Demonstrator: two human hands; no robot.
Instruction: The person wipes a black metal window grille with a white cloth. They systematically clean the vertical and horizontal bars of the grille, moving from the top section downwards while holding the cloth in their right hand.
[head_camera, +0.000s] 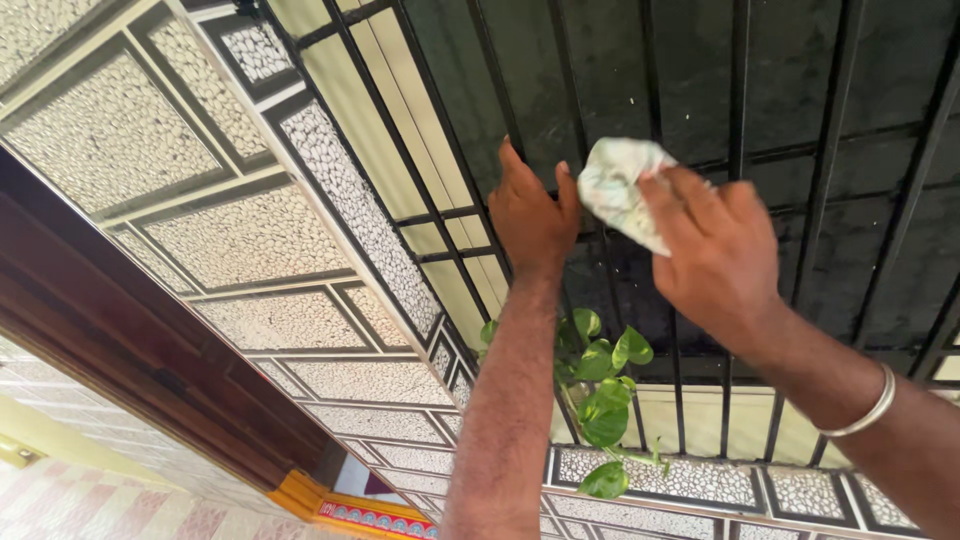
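Right hand (715, 250) presses pale cloth (622, 188) on black grille (740, 80) — left hand (530, 215) seemingly gripping it.

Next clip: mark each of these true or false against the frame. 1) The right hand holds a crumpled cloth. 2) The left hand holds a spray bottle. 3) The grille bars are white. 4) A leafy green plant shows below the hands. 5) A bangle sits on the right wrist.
1) True: the right hand grips a pale crumpled cloth against the grille.
2) False: the left hand holds no bottle; it rests bare on a bar of the grille.
3) False: the bars are black.
4) True: a green plant hangs below the hands.
5) True: a silver bangle circles the right wrist.
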